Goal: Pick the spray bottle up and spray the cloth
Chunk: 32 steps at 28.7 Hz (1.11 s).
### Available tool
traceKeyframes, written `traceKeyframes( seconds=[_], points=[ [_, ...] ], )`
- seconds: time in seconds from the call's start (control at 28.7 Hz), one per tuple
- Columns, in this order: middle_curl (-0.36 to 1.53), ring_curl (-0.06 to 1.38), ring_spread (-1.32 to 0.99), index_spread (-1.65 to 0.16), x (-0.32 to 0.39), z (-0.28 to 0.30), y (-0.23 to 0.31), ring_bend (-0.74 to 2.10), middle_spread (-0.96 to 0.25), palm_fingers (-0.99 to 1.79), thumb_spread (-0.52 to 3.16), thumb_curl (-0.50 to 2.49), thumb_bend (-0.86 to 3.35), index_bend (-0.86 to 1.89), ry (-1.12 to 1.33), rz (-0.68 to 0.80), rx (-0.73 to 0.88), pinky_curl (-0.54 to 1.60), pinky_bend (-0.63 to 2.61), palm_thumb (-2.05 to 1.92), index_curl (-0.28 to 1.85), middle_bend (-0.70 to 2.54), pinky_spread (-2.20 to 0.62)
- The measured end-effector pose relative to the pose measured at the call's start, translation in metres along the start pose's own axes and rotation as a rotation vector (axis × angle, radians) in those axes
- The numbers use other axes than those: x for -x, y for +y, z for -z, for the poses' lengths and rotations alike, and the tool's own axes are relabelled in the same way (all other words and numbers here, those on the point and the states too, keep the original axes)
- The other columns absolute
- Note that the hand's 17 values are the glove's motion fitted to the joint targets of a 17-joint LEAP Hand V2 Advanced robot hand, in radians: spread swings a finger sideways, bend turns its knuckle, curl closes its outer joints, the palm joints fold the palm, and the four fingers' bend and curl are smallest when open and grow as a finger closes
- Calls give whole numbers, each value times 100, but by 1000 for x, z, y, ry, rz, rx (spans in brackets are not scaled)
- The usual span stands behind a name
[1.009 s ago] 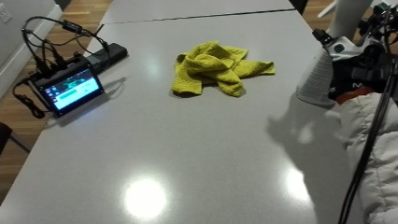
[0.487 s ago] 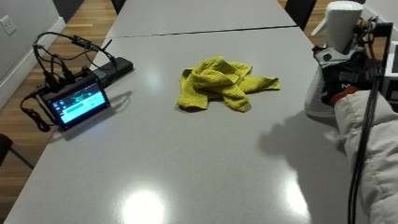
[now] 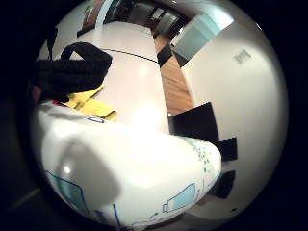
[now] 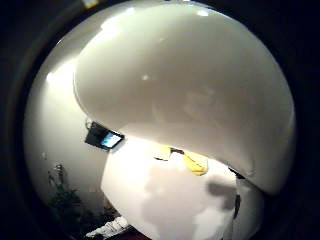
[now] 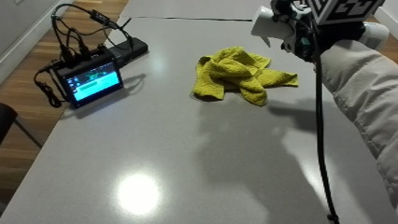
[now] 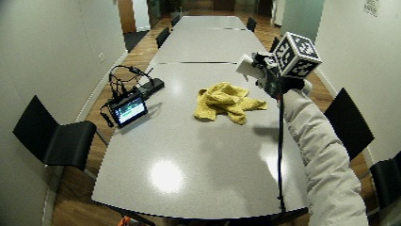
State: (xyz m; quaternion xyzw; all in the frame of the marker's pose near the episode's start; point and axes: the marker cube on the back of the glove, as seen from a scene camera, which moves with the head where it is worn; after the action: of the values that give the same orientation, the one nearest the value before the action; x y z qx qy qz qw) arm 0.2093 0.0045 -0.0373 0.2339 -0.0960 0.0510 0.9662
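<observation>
A crumpled yellow cloth (image 5: pixel 239 74) lies on the grey table (image 5: pixel 155 154), right of its middle. My gloved right hand (image 5: pixel 306 37) grips a white spray bottle (image 5: pixel 268 21) in the air above the cloth's right side. The bottle is tipped, its spray head toward the cloth and its body (image 5: pixel 376 35) behind the hand. In the wide outside view the bottle (image 6: pixel 246 66) and hand (image 6: pixel 276 81) hang just beyond the cloth (image 6: pixel 225 101). The bottle's white body (image 3: pixel 130 178) (image 4: pixel 190 85) fills both palm views, with the cloth (image 3: pixel 89 103) (image 4: pixel 196 162) below it.
A small lit monitor (image 5: pixel 93 81) with black cables and a power strip (image 5: pixel 127 46) stands at the table's left edge. Black chairs (image 6: pixel 60 139) (image 6: pixel 351 125) flank the table. A seam (image 5: pixel 187 18) joins a second table behind.
The bottle has risen from beside the table's right edge and tipped, with its spray head now over the cloth's right side. The outside camera has shifted too.
</observation>
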Motion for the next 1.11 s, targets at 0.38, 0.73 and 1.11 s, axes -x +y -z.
traceKeyframes(
  seconds=[0.38, 0.73, 1.11],
  points=[
    [51, 47, -16, -26, 11, -21, -8, 52, -13, 112, 32, 67, -2, 15, 437, 104, 104, 41, 33, 118, 42, 41, -20],
    [53, 48, -16, -26, 25, -26, -12, 51, -13, 114, 25, 70, -3, 15, 466, 136, 126, 42, 32, 117, 43, 40, -23],
    [55, 49, -16, -26, 25, -15, 1, 50, -13, 113, 21, 72, -2, 15, -189, 7, 49, 43, 31, 116, 44, 41, -23]
  ],
)
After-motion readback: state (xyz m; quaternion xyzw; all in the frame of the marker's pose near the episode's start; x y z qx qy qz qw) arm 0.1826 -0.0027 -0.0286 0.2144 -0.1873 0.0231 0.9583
